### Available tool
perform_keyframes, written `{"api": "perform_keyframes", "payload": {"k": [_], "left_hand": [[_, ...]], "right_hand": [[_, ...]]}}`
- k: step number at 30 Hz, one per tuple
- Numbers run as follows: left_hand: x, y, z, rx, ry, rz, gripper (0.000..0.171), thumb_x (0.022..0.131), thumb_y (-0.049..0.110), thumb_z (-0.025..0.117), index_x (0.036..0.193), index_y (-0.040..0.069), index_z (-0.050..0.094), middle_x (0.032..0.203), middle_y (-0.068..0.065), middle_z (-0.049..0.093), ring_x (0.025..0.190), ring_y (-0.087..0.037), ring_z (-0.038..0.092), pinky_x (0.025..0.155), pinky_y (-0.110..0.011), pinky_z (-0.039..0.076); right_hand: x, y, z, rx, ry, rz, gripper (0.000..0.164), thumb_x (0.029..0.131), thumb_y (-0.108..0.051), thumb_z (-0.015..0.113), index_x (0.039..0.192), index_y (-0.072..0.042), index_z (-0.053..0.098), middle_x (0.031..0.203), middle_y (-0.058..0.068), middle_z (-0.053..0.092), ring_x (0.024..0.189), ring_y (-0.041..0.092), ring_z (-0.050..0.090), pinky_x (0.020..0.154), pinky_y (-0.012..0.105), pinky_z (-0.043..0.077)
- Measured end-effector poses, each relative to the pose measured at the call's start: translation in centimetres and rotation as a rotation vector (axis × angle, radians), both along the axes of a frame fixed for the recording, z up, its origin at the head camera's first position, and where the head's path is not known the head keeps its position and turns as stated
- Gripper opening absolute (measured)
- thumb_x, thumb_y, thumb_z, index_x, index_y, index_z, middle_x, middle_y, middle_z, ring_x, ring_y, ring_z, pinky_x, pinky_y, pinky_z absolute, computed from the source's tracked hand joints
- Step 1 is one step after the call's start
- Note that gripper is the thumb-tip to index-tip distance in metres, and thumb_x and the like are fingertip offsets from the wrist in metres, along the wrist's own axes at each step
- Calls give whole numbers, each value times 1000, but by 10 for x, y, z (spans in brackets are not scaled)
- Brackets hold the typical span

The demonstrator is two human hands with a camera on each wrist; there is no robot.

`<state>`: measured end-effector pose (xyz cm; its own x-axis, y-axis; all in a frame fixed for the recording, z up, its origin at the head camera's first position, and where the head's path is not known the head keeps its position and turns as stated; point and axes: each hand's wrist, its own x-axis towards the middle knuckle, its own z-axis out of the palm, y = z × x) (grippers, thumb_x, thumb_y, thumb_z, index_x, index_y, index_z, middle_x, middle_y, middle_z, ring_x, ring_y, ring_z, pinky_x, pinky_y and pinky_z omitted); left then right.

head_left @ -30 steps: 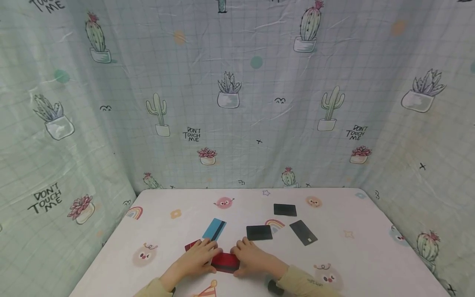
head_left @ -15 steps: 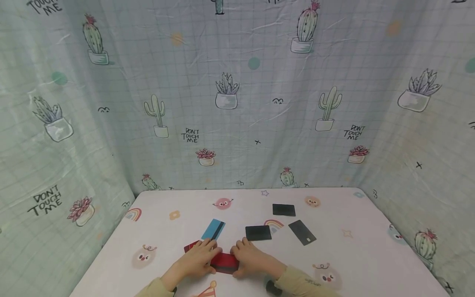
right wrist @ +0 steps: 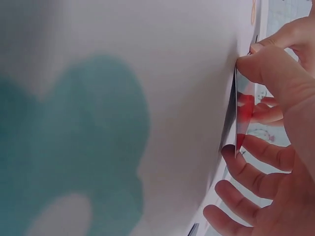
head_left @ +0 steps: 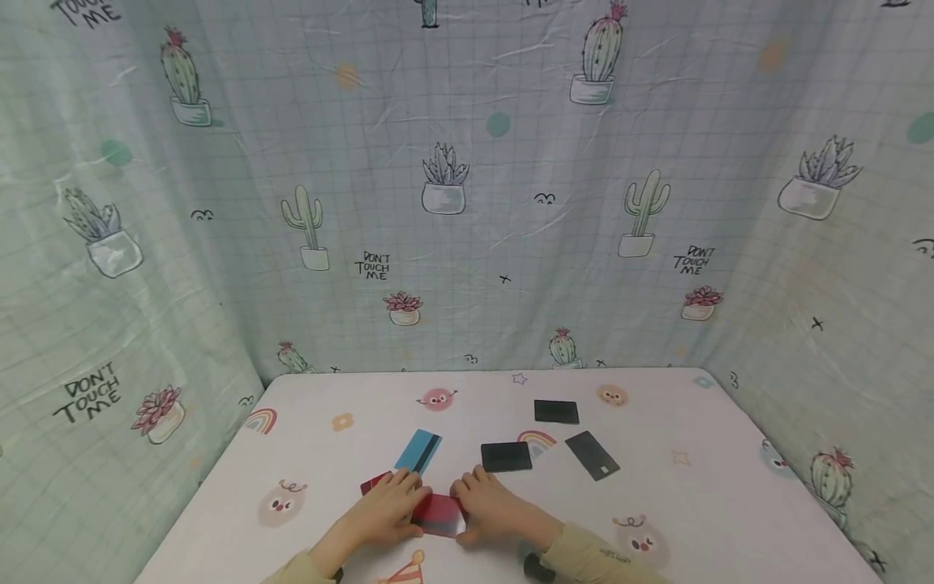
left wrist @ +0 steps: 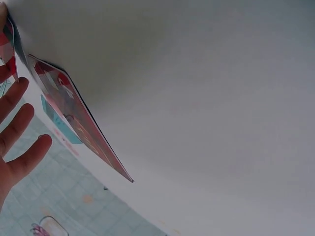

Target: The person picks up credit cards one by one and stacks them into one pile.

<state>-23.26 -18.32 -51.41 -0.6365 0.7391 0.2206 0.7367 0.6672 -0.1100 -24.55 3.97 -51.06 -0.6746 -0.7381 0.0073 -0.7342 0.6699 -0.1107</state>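
Both hands pinch a red card by its opposite ends at the front middle of the table. My left hand (head_left: 388, 507) takes the left end and my right hand (head_left: 494, 513) the right end. Light glares off the red card (head_left: 438, 516). The right wrist view shows the red card (right wrist: 244, 110) edge-on, tilted up from the table, between thumb and fingers of the right hand (right wrist: 268, 162). Another red card (head_left: 374, 483) lies partly under the left hand; in the left wrist view this second red card (left wrist: 81, 115) is beside the outstretched fingers. A blue card (head_left: 419, 451) with a dark stripe lies just beyond.
Two black cards (head_left: 507, 457) (head_left: 556, 411) and a dark grey card with a chip (head_left: 593, 456) lie right of centre. A dark object (head_left: 538, 567) shows under the right sleeve. Patterned curtains (head_left: 503, 243) surround the white table (head_left: 328, 454) at the back and sides.
The held red card has tipped a little, and its face looks paler with glare. Both hands stay in nearly the same place. The other cards have not moved.
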Motion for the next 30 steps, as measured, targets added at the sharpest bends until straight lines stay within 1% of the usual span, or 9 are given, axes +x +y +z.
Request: {"api": "perform_keyframes", "payload": {"k": [4, 9, 11, 13, 17, 21, 24, 27, 30], "left_hand": [[0, -1, 1, -13, 60, -8, 48, 70, 49, 67, 105, 18, 55, 95, 4, 53, 91, -14, 44, 74, -33, 41], [-1, 0, 0, -30, 66, 8, 48, 72, 51, 64, 106, 19, 56, 95, 4, 54, 91, -14, 44, 76, -34, 40], [-1, 1, -1, -32, 59, 20, 48, 72, 52, 63, 106, 19, 57, 96, 4, 54, 92, -15, 45, 76, -34, 40], [-2, 2, -1, -35, 33, 36, 50, 73, 54, 62, 108, 19, 57, 98, 3, 55, 93, -15, 45, 78, -35, 42], [0, 5, -1, -34, 9, 50, 50, 74, 54, 61, 109, 19, 57, 100, 2, 56, 94, -16, 46, 81, -39, 43], [4, 9, 1, -29, -15, 67, 48, 74, 52, 62, 109, 19, 57, 98, 2, 56, 95, -17, 47, 84, -42, 43], [6, 12, 4, -26, -38, 84, 49, 74, 52, 61, 110, 19, 57, 99, 2, 56, 95, -18, 47, 86, -44, 43], [8, 15, 6, -16, -17, 82, 49, 75, 53, 61, 111, 19, 57, 99, 2, 55, 96, -18, 48, 86, -46, 43], [8, 18, 7, -3, 46, 64, 50, 73, 53, 62, 110, 20, 57, 97, 2, 54, 94, -18, 47, 84, -45, 44]], "right_hand": [[0, 0, -1, 5, -3, -8, 50, 71, -49, 66, 108, -19, 50, 92, -7, 50, 83, 8, 35, 76, 25, 38], [0, 1, -1, 0, -15, -28, 54, 70, -51, 66, 111, -20, 49, 95, -7, 50, 85, 8, 35, 79, 26, 39], [0, 2, -1, -4, -10, -38, 55, 70, -52, 66, 112, -20, 49, 95, -7, 49, 85, 8, 35, 80, 27, 39], [1, 3, -1, -7, 1, -43, 56, 69, -52, 67, 112, -20, 49, 94, -7, 49, 85, 9, 35, 80, 27, 39], [3, 5, 0, -10, 8, -44, 56, 69, -52, 67, 112, -20, 50, 94, -7, 50, 86, 9, 36, 80, 27, 40], [4, 9, -1, -20, 33, -31, 55, 70, -52, 66, 112, -21, 50, 93, -7, 49, 86, 9, 35, 78, 26, 39], [5, 13, 0, -41, 33, -39, 54, 69, -50, 67, 112, -22, 50, 93, -8, 48, 86, 9, 35, 78, 27, 39], [7, 17, 3, -66, 23, -67, 53, 69, -48, 67, 114, -24, 51, 93, -9, 47, 87, 9, 34, 79, 30, 40], [7, 22, 6, -90, 20, -85, 52, 69, -47, 68, 114, -26, 52, 93, -9, 46, 87, 9, 34, 78, 30, 40]]}}
